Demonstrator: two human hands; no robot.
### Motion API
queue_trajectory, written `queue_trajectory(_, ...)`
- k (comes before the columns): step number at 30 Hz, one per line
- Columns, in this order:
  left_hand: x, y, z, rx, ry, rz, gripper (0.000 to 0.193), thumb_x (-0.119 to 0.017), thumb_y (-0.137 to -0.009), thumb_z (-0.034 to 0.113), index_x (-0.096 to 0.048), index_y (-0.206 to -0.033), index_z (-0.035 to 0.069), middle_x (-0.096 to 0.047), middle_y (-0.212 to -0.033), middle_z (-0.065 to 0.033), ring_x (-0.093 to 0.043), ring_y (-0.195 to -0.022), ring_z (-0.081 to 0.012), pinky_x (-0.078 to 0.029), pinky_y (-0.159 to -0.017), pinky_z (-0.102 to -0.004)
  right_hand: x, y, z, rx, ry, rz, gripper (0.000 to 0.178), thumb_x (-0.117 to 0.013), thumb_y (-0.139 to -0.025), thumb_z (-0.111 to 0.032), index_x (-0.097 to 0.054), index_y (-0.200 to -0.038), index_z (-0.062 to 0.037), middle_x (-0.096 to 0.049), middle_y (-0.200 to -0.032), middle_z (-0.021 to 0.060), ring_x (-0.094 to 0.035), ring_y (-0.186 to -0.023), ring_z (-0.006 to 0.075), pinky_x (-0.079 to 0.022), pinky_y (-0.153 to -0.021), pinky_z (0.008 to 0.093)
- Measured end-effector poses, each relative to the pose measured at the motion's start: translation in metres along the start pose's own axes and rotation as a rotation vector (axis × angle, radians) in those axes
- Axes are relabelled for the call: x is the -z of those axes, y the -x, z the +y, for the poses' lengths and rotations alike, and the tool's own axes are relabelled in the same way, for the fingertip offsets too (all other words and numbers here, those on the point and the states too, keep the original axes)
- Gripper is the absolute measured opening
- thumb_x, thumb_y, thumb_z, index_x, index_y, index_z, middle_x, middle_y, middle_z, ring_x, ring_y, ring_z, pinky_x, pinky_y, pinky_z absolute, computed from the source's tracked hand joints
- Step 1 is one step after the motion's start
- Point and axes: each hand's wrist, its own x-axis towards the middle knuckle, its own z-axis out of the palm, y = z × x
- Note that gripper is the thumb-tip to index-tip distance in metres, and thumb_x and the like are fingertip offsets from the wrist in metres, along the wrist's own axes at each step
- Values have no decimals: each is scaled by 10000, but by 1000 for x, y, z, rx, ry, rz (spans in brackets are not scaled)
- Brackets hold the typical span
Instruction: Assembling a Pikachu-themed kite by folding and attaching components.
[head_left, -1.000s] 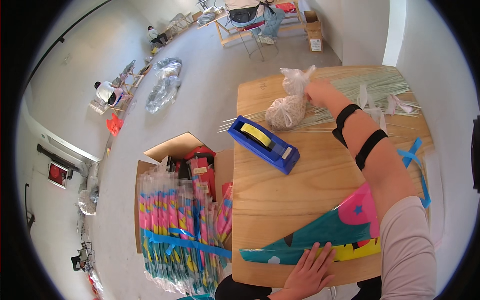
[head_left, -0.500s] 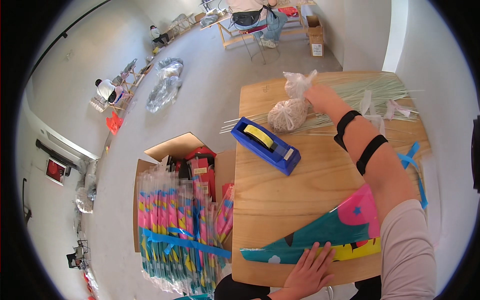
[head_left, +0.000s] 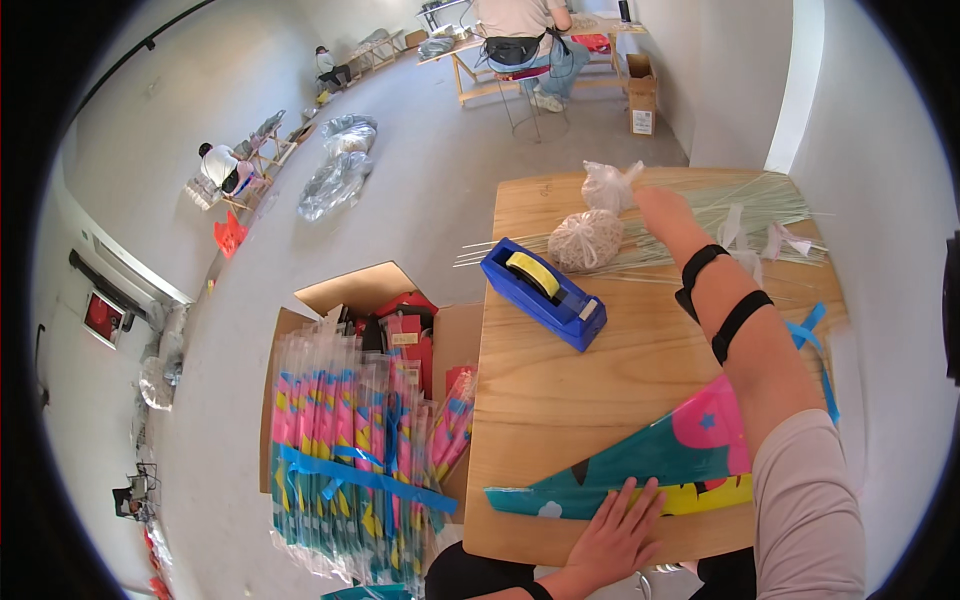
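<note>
My left hand (head_left: 615, 525) lies flat with its fingers outstretched on a folded sheet of glossy printed film (head_left: 640, 455), teal, pink and yellow, near the table's front edge. My right arm stretches across to the far side of the table. There my right hand (head_left: 660, 205) is beside a knotted clear plastic bag (head_left: 607, 187), above thin pale rods (head_left: 690, 235); its fingers are hidden. A second tied bag (head_left: 586, 240) of small pale pieces sits nearer. Left of it stands a blue tape dispenser (head_left: 545, 295) with a yellow roll core.
An open cardboard box (head_left: 345, 285) left of the table holds packed, colourful film bundles (head_left: 350, 440) tied with blue ribbon. Blue ribbon (head_left: 812, 335) and white strips (head_left: 740, 235) lie at the table's right side. A wall stands close on the right. Other people sit working farther off.
My right hand has shifted slightly right, away from the knotted bag's neck. My left hand stays flat on the film. The whole view has tilted slightly.
</note>
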Motion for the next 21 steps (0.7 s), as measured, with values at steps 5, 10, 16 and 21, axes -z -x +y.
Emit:
queue_trajectory(5, 1, 3, 1, -2, 7, 19, 743, -530, -1045, 509, -409, -1627, 64, -283, -1744, -146, -267, -1595, -398, -243, -1289, -487, 21, 10, -9, -67, 7, 0, 194, -620, -929, -22, -713, -1095, -64, -750, -1091, 190, -718, -1049, 414, -585, -845, 520)
queue_trajectory(10, -7, 3, 0, -4, -19, -1, 761, -531, -1043, 517, -387, -1639, 66, -268, -1750, -144, -248, -1603, -394, -220, -1298, -494, 35, 33, -13, -154, -9, -17, 180, -619, -939, -44, -730, -1080, -51, -763, -1060, 189, -737, -1008, 416, -586, -842, 527)
queue_trajectory(16, -8, 6, 1, 11, -30, 7, 771, -533, -1043, 516, -366, -1650, 72, -262, -1751, -144, -228, -1612, -392, -213, -1301, -502, 47, 54, -38, -90, 79, -41, 133, -652, -924, -42, -763, -996, -30, -769, -1034, 199, -755, -979, 406, -594, -817, 523)
queue_trajectory(21, -8, 5, 1, -25, -59, 47, 755, -536, -1039, 534, -421, -1615, 60, -292, -1736, -162, -267, -1589, -420, -256, -1280, -526, 59, 78, -43, -117, 48, -116, 159, -666, -936, -67, -800, -1021, -49, -793, -1050, 164, -771, -993, 379, -608, -794, 474)
